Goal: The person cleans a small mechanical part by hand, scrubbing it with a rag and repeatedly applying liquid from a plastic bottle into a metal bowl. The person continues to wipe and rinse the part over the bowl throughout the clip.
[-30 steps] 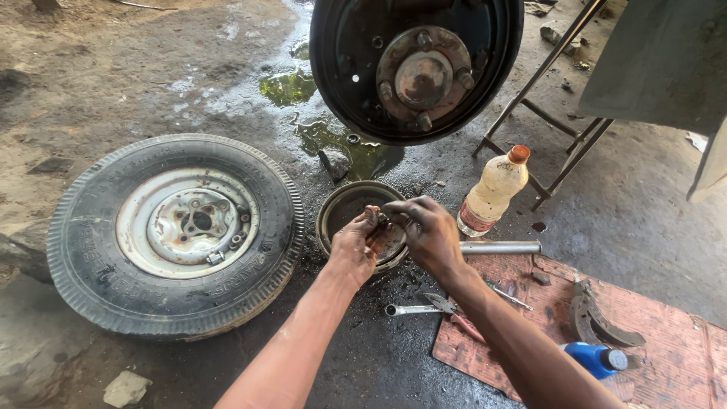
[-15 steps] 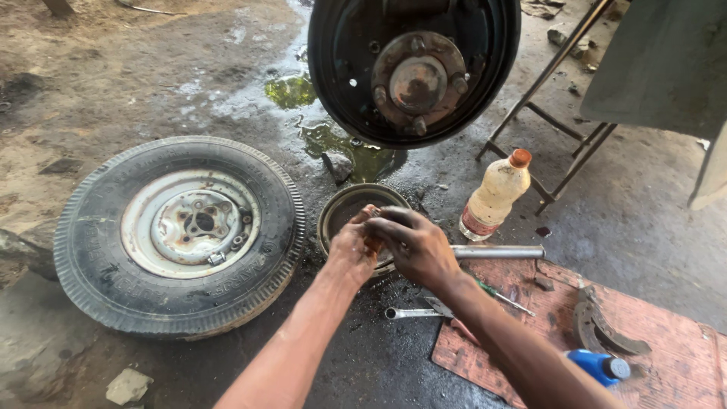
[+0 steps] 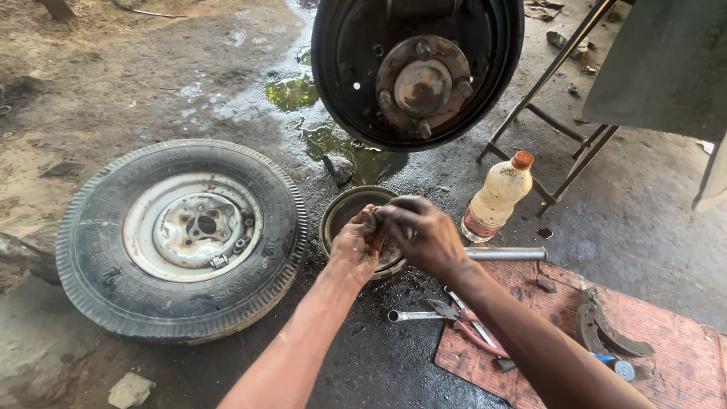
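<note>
My left hand (image 3: pixel 356 246) and my right hand (image 3: pixel 420 235) meet over a round metal brake drum (image 3: pixel 342 208) lying on the oily ground. Both hands pinch one small dark part between their fingertips; the fingers hide its shape. Above them hangs the black brake backing plate (image 3: pixel 348 83) with its rusty wheel hub (image 3: pixel 422 85) and studs.
A removed tyre on a white rim (image 3: pixel 182 235) lies at left. A pale plastic bottle with an orange cap (image 3: pixel 496 198) stands right of the drum. A metal pipe (image 3: pixel 506 254), a spanner (image 3: pixel 413 315), pliers (image 3: pixel 469 327) and brake shoes (image 3: pixel 606 333) lie on or by a red mat (image 3: pixel 666 341). Puddles (image 3: pixel 333 140) lie under the hub.
The view has shifted down and left slightly. My hands stay together over the drum, the right hand now curled further over the left fingertips.
</note>
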